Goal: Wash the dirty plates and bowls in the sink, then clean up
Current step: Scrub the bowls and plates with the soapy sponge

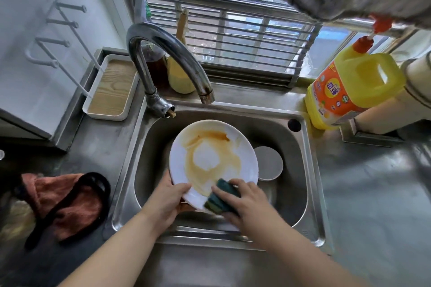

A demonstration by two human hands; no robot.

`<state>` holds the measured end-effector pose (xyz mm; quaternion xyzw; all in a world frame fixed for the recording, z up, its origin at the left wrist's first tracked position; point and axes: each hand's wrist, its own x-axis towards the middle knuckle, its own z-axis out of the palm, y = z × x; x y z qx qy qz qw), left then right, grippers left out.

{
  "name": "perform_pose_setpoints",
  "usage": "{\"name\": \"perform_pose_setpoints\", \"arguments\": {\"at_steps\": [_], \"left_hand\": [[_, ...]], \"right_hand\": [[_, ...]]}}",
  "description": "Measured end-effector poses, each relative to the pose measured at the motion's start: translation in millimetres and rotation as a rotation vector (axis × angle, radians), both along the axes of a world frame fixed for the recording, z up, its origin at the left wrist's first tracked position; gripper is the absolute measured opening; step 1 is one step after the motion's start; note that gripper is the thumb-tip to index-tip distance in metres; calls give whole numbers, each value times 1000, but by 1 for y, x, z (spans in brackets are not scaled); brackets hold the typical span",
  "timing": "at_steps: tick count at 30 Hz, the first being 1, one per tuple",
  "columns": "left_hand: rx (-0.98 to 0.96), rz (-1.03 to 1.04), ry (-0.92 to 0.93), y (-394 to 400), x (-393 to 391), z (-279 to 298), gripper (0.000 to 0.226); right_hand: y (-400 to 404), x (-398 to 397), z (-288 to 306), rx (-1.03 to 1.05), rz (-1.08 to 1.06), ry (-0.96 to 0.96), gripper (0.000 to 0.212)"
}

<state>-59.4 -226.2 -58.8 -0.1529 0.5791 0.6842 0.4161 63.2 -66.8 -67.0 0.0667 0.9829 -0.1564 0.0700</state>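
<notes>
A white plate (210,137) smeared with orange-brown sauce is tilted up over the steel sink (310,170). My left hand (166,200) grips its lower left rim, thumb on the face. My right hand (249,202) holds a dark green sponge (221,198) pressed against the plate's lower edge. Behind the plate, a second white dish (270,165) lies in the sink with its flat underside up. A brown bit of another dish shows under the plate, mostly hidden.
The curved faucet (172,53) arches over the sink's back. A yellow detergent jug (349,88) stands at the right rim. An orange cloth with a black strap (67,200) lies on the left counter. A white rack tray (112,88) sits at back left.
</notes>
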Motion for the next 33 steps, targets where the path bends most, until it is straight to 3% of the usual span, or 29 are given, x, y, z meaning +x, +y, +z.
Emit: {"name": "perform_pose_setpoints", "arguments": {"at_steps": [2,6,9,11,14,16,19,22,25,28,30,33], "left_hand": [[14,30,8,0,0,7,48],[84,73,13,16,4,20,48],[95,73,29,15,2,25,46],[67,80,36,8,0,27,47],[83,66,30,12,5,32,50],[122,52,42,21,5,36,49],[129,42,74,18,-2,40,47],[79,20,51,2,-3,38,50],[93,13,9,6,3,37,49],[140,40,8,17,2,41,45],[142,32,27,14,-1,42,46],[92,37,11,4,1,41,51]], "right_hand": [[29,-1,-11,135,-92,37,55],[-6,-24,6,-156,-455,104,52],[-38,-14,17,-332,-272,150,49],[-7,-6,10,-210,-120,189,44],[40,-18,5,-2,-278,54,42],[15,-29,11,-88,-417,74,45],[-35,-22,21,-331,-268,227,45],[1,-9,14,-151,-52,211,41],[48,-22,11,14,-287,83,42],[-2,-37,21,-119,-386,136,42],[-38,-23,27,-275,-234,243,40],[-1,-10,16,-79,-95,228,36]]}}
